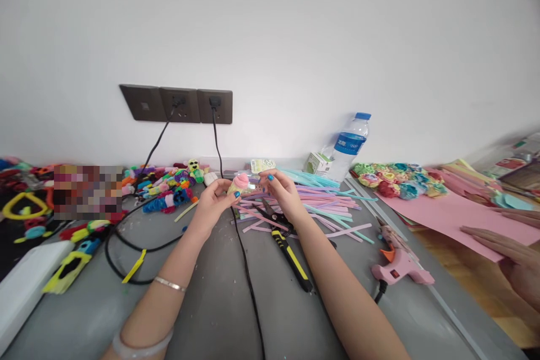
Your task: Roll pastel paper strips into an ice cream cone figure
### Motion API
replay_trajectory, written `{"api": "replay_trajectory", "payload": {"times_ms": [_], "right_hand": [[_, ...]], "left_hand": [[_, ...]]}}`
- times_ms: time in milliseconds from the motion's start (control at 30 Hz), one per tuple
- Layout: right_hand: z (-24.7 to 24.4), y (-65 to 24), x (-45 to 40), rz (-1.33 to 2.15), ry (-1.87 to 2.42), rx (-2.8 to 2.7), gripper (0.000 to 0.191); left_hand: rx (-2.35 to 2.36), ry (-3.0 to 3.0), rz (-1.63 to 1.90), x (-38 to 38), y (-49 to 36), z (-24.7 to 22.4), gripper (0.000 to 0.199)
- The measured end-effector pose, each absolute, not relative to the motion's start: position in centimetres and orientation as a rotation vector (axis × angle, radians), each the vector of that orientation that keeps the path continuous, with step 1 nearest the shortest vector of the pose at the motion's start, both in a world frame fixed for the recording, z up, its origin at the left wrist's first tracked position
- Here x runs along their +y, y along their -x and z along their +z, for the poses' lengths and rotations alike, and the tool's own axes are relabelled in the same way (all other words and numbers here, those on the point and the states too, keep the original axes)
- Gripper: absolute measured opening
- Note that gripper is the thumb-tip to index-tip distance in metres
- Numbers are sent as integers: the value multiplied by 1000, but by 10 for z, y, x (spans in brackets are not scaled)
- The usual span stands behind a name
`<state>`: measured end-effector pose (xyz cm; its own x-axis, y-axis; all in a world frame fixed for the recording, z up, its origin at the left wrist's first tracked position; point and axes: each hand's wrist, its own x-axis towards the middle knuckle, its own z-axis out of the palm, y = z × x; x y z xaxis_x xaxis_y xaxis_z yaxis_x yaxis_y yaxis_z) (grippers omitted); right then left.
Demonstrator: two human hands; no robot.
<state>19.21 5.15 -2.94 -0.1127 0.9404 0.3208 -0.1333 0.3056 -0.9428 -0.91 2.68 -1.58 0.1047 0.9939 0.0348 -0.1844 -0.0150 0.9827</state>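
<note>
My left hand [214, 202] is pinched round a small craft piece [240, 182] with a pink, rose-like top and a pale yellow lower part. Just to its right, my right hand [282, 191] has its thumb and fingers closed together; something small and clear or whitish shows by the fingertips, too small to name. Under my right wrist lie pliers [292, 259] with black and yellow handles, jaws toward the wall. Behind and beside both hands spreads a loose pile of pastel pipe cleaners [329, 202] in pink, lilac and turquoise.
A black cable [244, 270] runs down the grey table from the wall socket [215, 106]. At right lies a pink glue gun [400, 267]; a water bottle [350, 143] leans by the wall. Colourful fuzzy crafts [164, 185] fill the left. Another person's hand [506, 247] touches pink paper [447, 219].
</note>
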Motion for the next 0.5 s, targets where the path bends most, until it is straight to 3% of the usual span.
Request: {"api": "replay_trajectory", "payload": {"times_ms": [267,500], "right_hand": [[-33,-194,57,1030,879,-1166,41],[-37,-196,58,983,898,-1146,45]], "left_hand": [[933,-1003,1273,26,10,-10,50],[859,-936,1423,33,24,-11,40]]}}
